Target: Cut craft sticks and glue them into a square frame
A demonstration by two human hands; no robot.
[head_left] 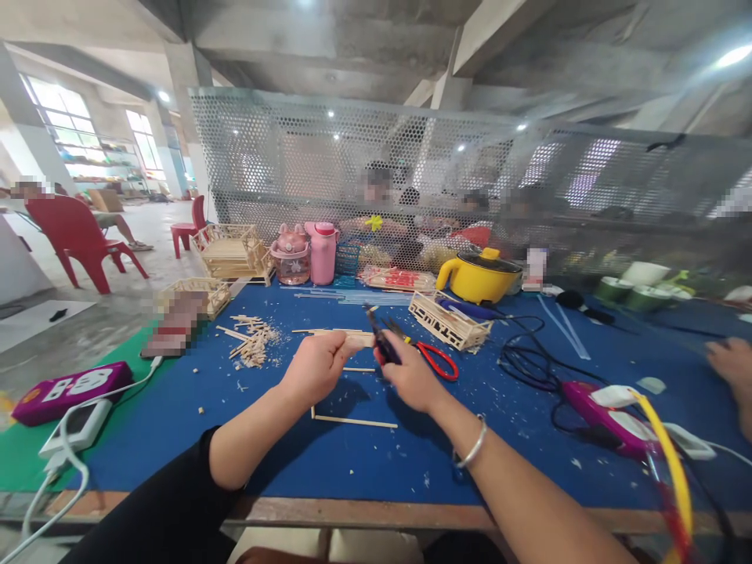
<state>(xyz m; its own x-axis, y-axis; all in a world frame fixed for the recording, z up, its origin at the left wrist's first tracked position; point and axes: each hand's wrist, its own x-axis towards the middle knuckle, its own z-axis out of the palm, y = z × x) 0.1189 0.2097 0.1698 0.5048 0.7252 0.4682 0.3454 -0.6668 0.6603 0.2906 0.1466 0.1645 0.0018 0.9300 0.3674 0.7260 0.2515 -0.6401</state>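
My left hand (317, 366) is closed around a thin wooden stick (359, 338), held level above the blue table (329, 454). My right hand (411, 377) grips black cutting pliers (379, 333), their jaws set against the right end of that stick. Red-handled scissors (438, 359) lie just right of my right hand. A long loose stick (356, 421) lies on the table below my hands. A small stick-built frame (450, 321) sits behind the scissors.
A heap of cut stick scraps (254, 343) lies at left. At the back stand stick crates (232, 251), a pink bottle (323, 252) and a yellow pot (479, 276). A pink glue gun (605, 415) with cords is at right. Another person's hand (732, 364) rests at far right.
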